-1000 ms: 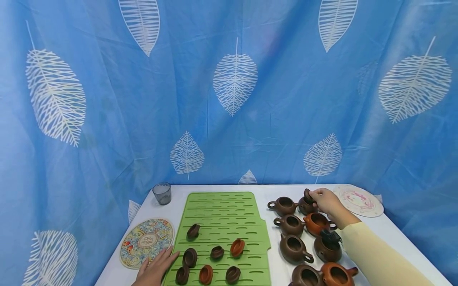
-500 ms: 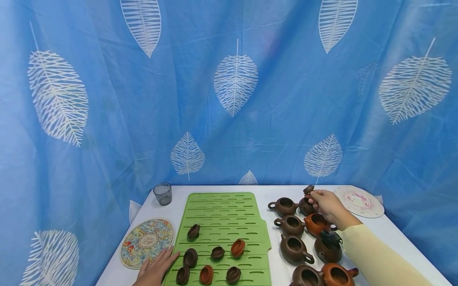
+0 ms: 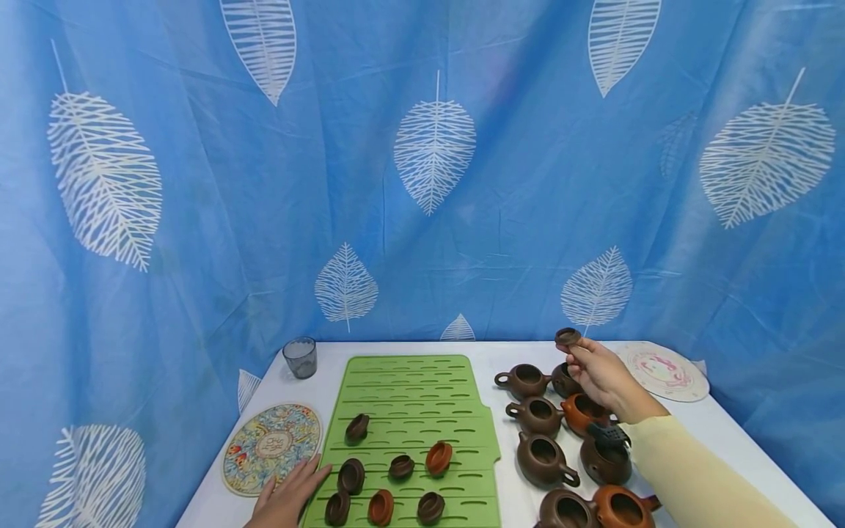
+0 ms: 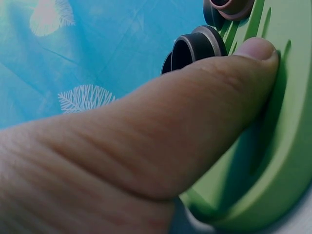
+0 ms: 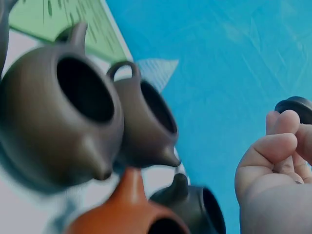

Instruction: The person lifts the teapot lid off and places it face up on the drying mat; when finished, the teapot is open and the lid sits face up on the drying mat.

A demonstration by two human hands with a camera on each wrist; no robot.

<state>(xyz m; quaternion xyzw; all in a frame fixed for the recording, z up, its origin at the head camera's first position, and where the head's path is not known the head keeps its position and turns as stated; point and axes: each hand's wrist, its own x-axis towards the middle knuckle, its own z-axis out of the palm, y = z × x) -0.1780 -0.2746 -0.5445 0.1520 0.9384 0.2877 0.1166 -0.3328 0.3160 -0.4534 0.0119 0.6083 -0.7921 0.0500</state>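
My right hand [image 3: 604, 375] pinches a dark brown teapot lid [image 3: 568, 336] by its knob, hollow side up. It is raised above the lidless brown teapot [image 3: 562, 381] at the back right. In the right wrist view the fingertips [image 5: 287, 122] are closed on that lid [image 5: 298, 105]. More lidless teapots stand near this arm, among them a brown one [image 3: 527, 380] and an orange one [image 3: 584, 412]. My left hand [image 3: 290, 495] rests with straight fingers on the left edge of a green mat [image 3: 409, 381]. Several upturned lids lie there, including an orange one [image 3: 439, 457].
A patterned round mat [image 3: 272, 447] lies left of the green one, with a grey glass [image 3: 300, 358] behind it. Behind the right hand is a pale round mat [image 3: 663, 370]. A blue leaf-print curtain [image 3: 502, 242] hangs along the table's back edge.
The right hand has lifted the lid up off the back teapot and turned it over, hollow side upward. The left hand stays in place.
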